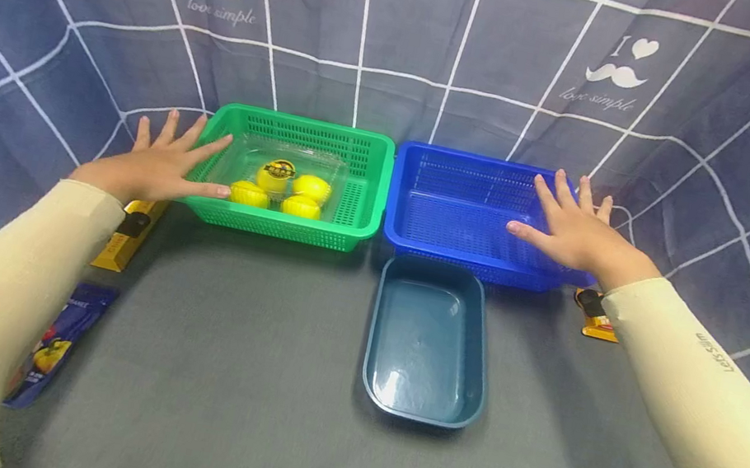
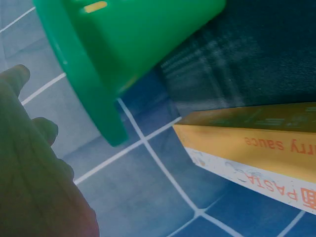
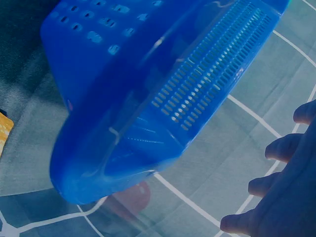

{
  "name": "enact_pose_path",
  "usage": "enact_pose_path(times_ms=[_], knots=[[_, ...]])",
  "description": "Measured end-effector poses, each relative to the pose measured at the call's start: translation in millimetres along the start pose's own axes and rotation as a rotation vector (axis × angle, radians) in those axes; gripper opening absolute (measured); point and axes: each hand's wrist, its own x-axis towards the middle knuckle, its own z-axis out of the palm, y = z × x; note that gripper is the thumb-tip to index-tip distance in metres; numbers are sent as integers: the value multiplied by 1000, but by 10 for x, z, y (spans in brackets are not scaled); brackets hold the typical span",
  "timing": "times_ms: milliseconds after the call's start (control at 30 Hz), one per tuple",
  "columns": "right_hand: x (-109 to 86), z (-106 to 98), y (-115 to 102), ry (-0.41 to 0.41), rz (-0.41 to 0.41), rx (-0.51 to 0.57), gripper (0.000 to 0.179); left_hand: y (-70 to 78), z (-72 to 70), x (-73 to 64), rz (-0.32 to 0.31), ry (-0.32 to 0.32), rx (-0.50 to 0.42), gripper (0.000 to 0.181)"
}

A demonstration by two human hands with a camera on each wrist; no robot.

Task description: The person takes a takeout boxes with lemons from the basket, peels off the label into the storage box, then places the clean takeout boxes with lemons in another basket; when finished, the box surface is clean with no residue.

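Observation:
My left hand (image 1: 162, 161), fingers spread and straight, hovers over the left end of the green basket (image 1: 271, 226). Inside that basket lies a clear plastic box (image 1: 335, 168) holding several round yellow fruits (image 1: 311, 188) under a dark label. My right hand (image 1: 581, 235) is likewise spread above the right end of the blue basket (image 1: 468, 260), which stands close beside the green one. In the wrist views, the left hand (image 2: 34, 168) and the right hand (image 3: 291, 187) appear apart from the basket rims. Neither hand holds anything.
A dark teal tray (image 1: 431, 344) sits before the blue basket. Under the left forearm are a yellow pasta box (image 1: 127, 240) and a blue pouch (image 1: 63, 338). An orange-yellow package (image 1: 599, 328) lies by the right wrist. Checked cloth (image 1: 411, 31) walls the back and sides.

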Motion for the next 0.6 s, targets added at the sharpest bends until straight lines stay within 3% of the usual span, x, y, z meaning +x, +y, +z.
enact_pose_path(times_ms=[400,600], knots=[[2,27,-18,-23,7,6,105,-33,53,-71,-4,25,-53,95],[76,14,-68,2,3,16,105,-29,58,-66,-13,112,-75,97]])
